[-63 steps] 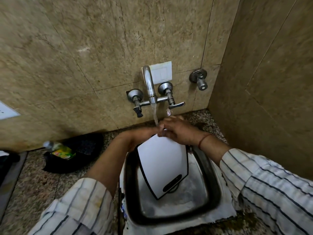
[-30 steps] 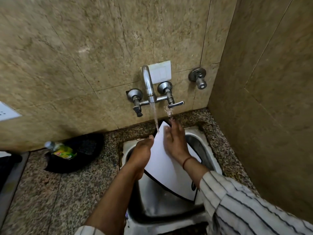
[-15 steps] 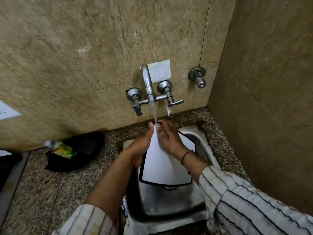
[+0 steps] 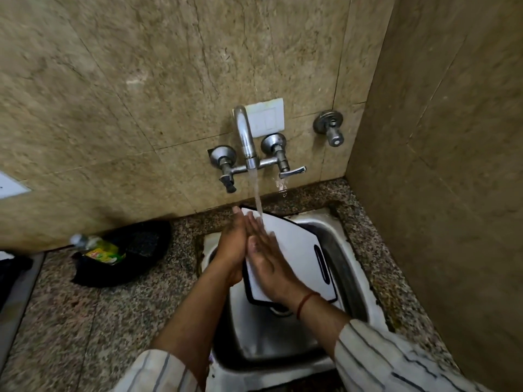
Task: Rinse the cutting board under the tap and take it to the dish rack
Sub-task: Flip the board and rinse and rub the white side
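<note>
Water ran from the tap (image 4: 245, 137) onto the white cutting board (image 4: 297, 250), tilted over the steel sink (image 4: 351, 267); the left hand (image 4: 232, 250) gripped its left edge, fingers behind. The right hand (image 4: 268, 264) lay flat and open on the board's face, holding nothing

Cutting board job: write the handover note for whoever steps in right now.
Left hand: grips the cutting board's left edge.
Right hand: flat and open on the board's white face.
Board: tilted over the sink, top corner under the tap's running stream.
Done: rinsing is under way.
Left: finish the rinse, shut the tap, carry the board to the dish rack, which is not in view.
</note>
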